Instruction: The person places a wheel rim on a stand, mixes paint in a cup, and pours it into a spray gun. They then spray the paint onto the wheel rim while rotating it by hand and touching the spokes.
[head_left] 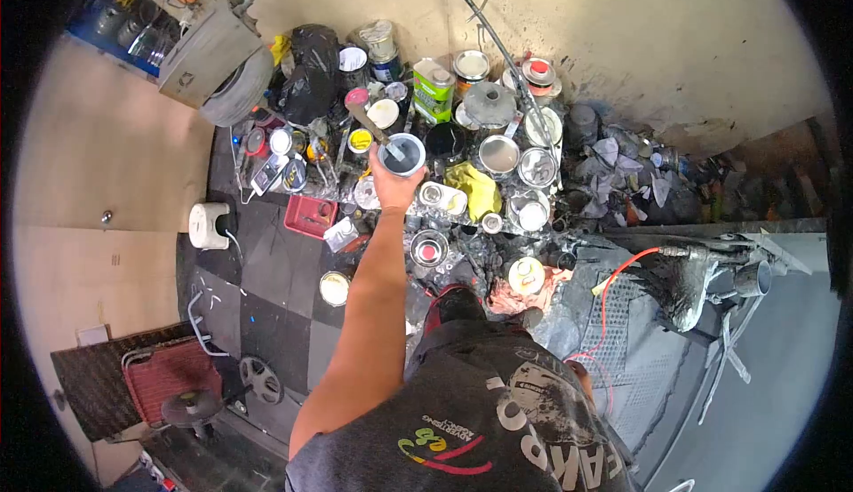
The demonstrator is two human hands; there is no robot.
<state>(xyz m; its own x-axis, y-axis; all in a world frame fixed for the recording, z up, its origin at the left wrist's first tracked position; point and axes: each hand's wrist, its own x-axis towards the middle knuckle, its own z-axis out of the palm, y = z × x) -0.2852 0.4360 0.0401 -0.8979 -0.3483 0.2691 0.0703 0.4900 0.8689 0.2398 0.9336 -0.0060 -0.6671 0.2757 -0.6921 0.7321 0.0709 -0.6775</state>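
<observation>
My left hand (pixel 394 185) reaches over the cluttered bench, its fingers wrapped round a white tub (pixel 420 166) with grey paint inside. A flat stirring tool with a worn, brownish handle (pixel 362 119) leans out over the tub's far left rim, its lower end in the paint. Right of the tub sits a dark, open can (pixel 445 142); a crumpled yellow cloth (pixel 475 190) lies nearer me. My right hand (pixel 582 380) hangs low beside my body, mostly hidden by the shirt, so its fingers do not show.
Several cans crowd the bench, with a green tin (pixel 434 96) behind. A red tray (pixel 311 216) and a white stool (pixel 209 226) are to the left. An orange-red hose (pixel 605 305) runs down at right, near a heap of crumpled waste (pixel 613 168).
</observation>
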